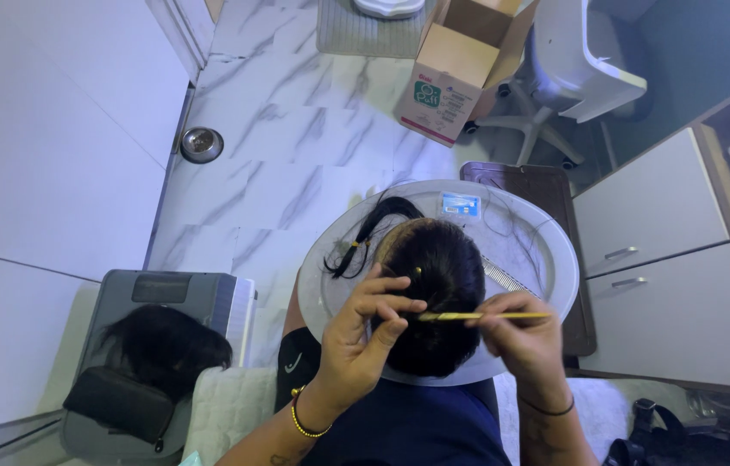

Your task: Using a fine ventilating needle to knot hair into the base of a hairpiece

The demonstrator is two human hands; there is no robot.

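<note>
A seated person's head of dark hair (438, 276) is directly below me, over a round grey tray (546, 250). My left hand (365, 332) presses on the hair at its left side, fingers curled into the strands. My right hand (525, 341) pinches a thin yellow tail comb (477, 317), held level with its tip in the hair. A ponytail tied with a yellow band (365, 237) hangs off to the left. A metal comb (503, 278) lies on the tray.
A cardboard box (456, 69) and a white chair (581, 60) stand on the marble floor beyond. White cabinet drawers (667, 259) are at right. A dark wig (166, 341) rests on a grey case at left. A metal bowl (201, 144) sits by the wall.
</note>
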